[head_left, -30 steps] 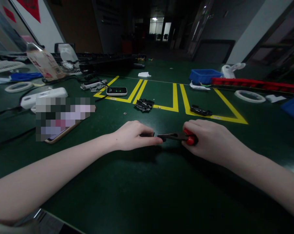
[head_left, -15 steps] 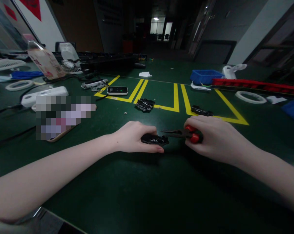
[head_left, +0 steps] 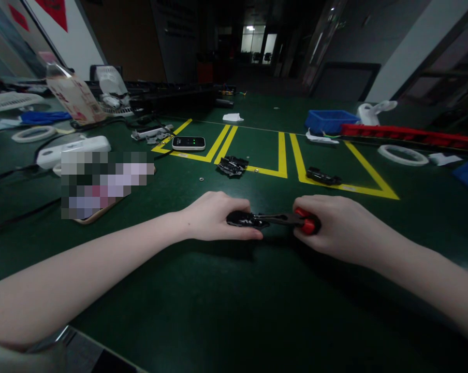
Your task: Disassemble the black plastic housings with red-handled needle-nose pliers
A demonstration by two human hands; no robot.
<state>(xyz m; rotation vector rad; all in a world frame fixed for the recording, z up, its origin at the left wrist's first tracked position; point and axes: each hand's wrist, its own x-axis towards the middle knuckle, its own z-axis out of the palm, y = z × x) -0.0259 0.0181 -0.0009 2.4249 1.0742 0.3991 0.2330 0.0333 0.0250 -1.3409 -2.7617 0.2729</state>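
My left hand (head_left: 214,217) is closed around a small black plastic part (head_left: 244,219), thumb in front and fingers behind it. In my right hand (head_left: 331,223) are needle-nose pliers (head_left: 282,219) with red handles, pointing left. Their slim jaws reach the right end of the black part; whether they grip it I cannot tell. Both hands are just above the green table. Beyond them, a cluster of black parts (head_left: 233,166) lies by the middle yellow tape outline, and another black part (head_left: 323,176) lies on the right outline.
A phone with a blurred screen (head_left: 105,191) and a white power strip (head_left: 74,150) lie at left, near a bottle (head_left: 73,93). A small device with green lights (head_left: 188,143) sits inside the left outline. Back right are a blue bin (head_left: 329,122) and a red strip (head_left: 408,137).
The pliers have moved left and slightly down, so their tips now meet the black part. My left hand keeps its hold, nearly unmoved. The view has shifted slightly.
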